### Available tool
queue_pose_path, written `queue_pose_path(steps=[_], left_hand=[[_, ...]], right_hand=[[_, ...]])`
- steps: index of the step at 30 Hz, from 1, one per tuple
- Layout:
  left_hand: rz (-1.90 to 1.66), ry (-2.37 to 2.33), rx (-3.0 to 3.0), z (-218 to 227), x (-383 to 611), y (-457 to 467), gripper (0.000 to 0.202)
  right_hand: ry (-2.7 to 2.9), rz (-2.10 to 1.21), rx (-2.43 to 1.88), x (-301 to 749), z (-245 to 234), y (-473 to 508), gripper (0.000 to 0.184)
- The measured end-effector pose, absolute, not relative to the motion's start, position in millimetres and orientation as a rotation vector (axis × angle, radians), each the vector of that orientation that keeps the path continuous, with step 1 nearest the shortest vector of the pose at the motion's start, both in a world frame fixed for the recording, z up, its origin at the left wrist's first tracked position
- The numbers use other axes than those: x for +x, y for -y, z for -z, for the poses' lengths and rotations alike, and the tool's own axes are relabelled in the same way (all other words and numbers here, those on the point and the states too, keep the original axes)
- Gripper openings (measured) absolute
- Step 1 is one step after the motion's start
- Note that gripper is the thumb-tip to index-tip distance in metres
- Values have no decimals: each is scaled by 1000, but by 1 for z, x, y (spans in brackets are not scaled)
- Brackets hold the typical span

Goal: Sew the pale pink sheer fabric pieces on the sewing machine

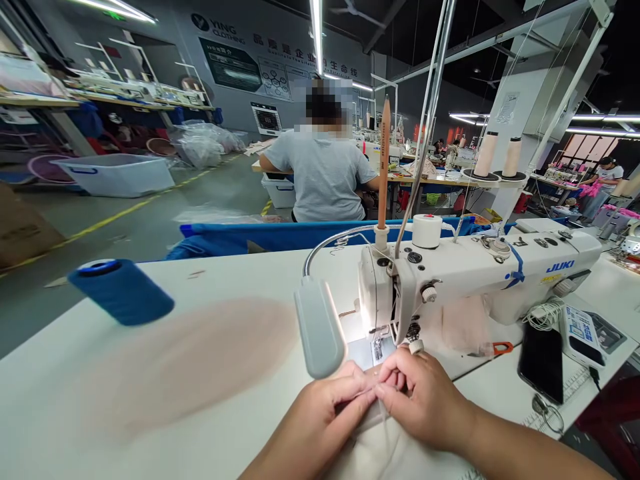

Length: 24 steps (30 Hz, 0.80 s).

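Note:
My left hand [336, 407] and my right hand [423, 393] meet just in front of the sewing machine's needle area, fingertips almost touching. Both are closed in a pinch on thin, pale fabric [384, 427], which hangs down between them toward me. Its edge at the fingertips is mostly covered by my fingers. Right behind my hands are the presser foot [383, 345] and the lit metal needle plate of the white sewing machine [480, 273]. A grey lamp head [320, 330] on a bent metal neck stands close to my left hand.
On the white table [240, 427] a blue thread cone [121, 291] lies at left. Orange-handled snips [501, 348], a black phone [541, 362], a white boxy device [583, 337] and keys [547, 412] are at right. A person in grey [327, 177] sits beyond the blue cloth [270, 233].

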<state>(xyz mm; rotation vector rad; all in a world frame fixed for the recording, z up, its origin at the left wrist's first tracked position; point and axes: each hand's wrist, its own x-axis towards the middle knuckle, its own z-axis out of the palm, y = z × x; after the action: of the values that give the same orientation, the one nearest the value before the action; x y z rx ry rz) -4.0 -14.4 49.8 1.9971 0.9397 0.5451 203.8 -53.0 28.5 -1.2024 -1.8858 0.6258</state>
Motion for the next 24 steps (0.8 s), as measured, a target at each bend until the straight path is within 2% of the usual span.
queue_pose_path(steps=[5,11,16,24], left_hand=[[-588,-969,2007,-47,-2,15,45],[-719,-1066,1846,-45,0,18,29],[-683,-1146,1783,-46,3,21,33],[-627,-1137,1727,-51,5,23,24]], right_hand=[[1910,-541,-1163,203,-27,52,9],[1926,-514,-1148,204,-27,53,9],[1913,-551,-1126,205,-31,55,10],[1931,-589,-1156,207,-30,55,8]])
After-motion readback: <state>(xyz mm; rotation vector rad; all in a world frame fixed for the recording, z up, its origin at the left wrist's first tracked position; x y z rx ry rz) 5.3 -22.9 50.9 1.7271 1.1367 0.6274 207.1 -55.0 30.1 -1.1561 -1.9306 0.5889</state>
